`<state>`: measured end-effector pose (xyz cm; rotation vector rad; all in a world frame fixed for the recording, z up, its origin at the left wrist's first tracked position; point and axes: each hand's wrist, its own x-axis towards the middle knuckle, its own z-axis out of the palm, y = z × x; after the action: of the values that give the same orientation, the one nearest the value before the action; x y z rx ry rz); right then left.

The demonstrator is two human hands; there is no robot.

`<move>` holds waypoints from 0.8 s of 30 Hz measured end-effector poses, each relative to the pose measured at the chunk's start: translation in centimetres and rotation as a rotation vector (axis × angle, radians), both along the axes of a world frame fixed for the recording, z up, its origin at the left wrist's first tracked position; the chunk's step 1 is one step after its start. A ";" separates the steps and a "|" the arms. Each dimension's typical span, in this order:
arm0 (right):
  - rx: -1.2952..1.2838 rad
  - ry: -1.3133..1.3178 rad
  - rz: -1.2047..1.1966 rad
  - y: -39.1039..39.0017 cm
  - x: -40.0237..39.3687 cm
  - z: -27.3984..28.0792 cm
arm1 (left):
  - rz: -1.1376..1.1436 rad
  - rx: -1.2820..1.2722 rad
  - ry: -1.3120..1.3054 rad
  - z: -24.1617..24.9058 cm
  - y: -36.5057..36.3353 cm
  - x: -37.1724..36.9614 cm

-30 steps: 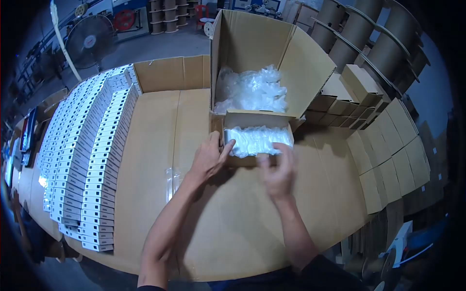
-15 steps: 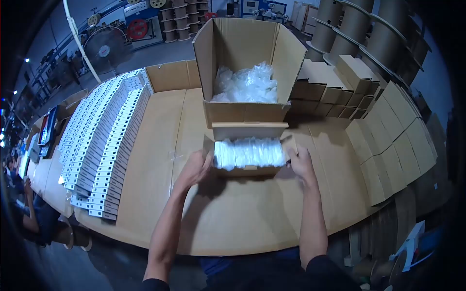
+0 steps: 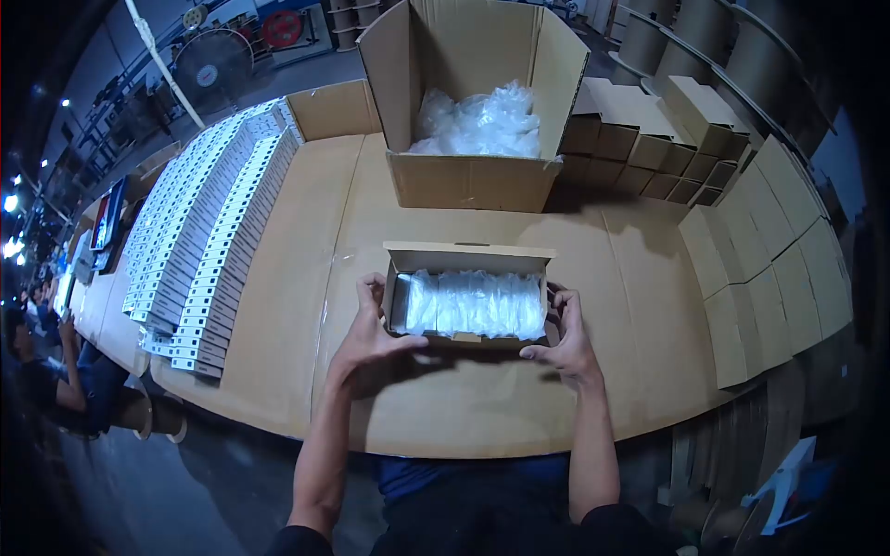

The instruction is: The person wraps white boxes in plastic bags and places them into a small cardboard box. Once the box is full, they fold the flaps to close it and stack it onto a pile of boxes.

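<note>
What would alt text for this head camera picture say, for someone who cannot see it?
Two bare hands, left hand and right hand, grip the ends of a small open cardboard box filled with clear plastic bags, on a cardboard-covered table. Behind stands a large open carton; rows of white boxes lie left.

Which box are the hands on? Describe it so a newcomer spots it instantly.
On the cardboard-covered table, look nearer than the big open carton. The small box lies between the left hand and right hand. Unlike the closed brown boxes at right, it is open and packed with clear plastic bags.
</note>
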<state>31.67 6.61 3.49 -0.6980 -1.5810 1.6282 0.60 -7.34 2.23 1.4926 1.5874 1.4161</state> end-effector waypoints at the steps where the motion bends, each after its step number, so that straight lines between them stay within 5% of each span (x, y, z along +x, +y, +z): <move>1: 0.016 -0.001 0.009 0.1 -0.1 -0.3 | -0.020 0.026 0.028 0.2 0.4 -0.3; 6: 0.033 -0.153 0.084 1.1 -1.0 0.5 | -0.039 -0.257 0.016 2.8 1.3 -1.1; 9: 0.289 -0.451 0.125 3.1 -1.3 0.2 | -0.137 -0.336 -0.048 3.7 2.5 -1.2; 14: 0.570 -0.508 0.109 3.4 -2.4 1.5 | -0.123 -0.236 0.218 3.4 4.0 -0.3; 15: 0.476 -0.690 0.134 3.3 -2.3 2.0 | -0.142 -0.230 0.205 3.8 4.3 -0.1; 24: 0.390 -0.592 -0.030 1.6 -4.0 1.5 | 0.011 -0.171 0.260 4.2 4.5 1.1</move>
<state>27.63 8.24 5.01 -1.0365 -2.2103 1.0827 1.74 -2.89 6.46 1.6169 1.8236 1.0940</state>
